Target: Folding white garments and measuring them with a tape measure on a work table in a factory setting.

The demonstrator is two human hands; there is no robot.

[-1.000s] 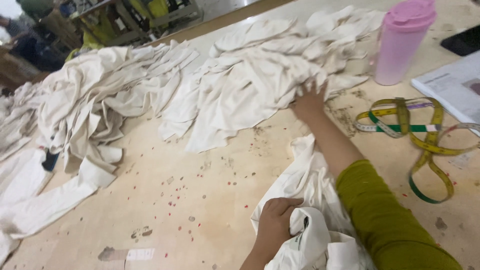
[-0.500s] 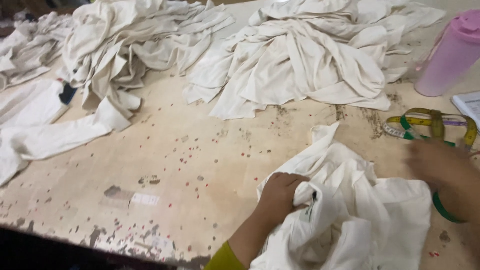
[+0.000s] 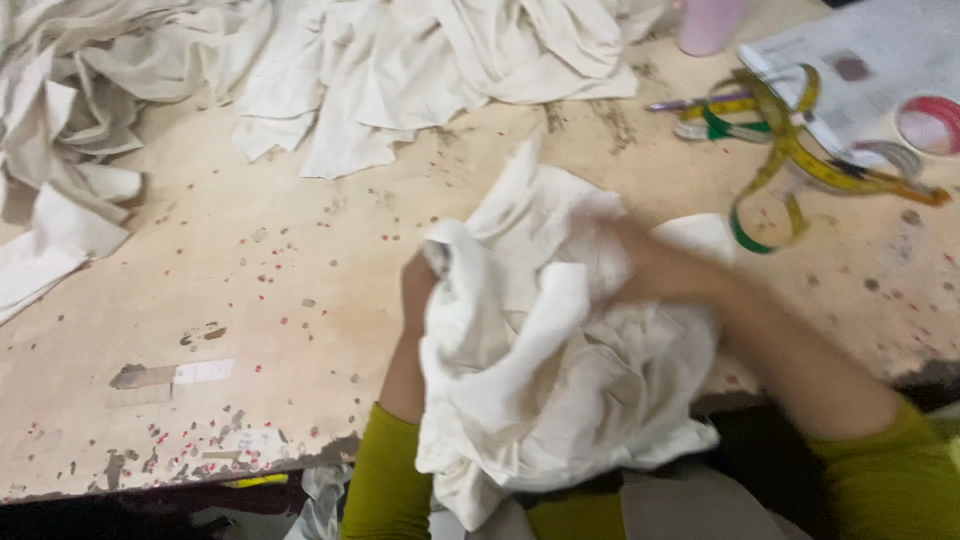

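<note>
Far left, I am seeing a pile of cream cloth (image 3: pixel 70 120) lying on the worn table (image 3: pixel 250 300), with a second pile (image 3: pixel 420 70) right of it at the far edge. At the near edge, the left hand (image 3: pixel 415 290) is sitting mostly behind a bunched white cloth (image 3: pixel 540 370); I cannot tell how its fingers are set. The right hand (image 3: pixel 640 265) is pressing into the bundle's top, blurred, fingers seemingly closing on a fold. Much of the bundle is hanging over the near edge, so in my judgement a slack grip is risking it sliding off. Right of it, a yellow-green measuring tape (image 3: pixel 790 150) is lying loose and could snag a swinging sleeve.
</note>
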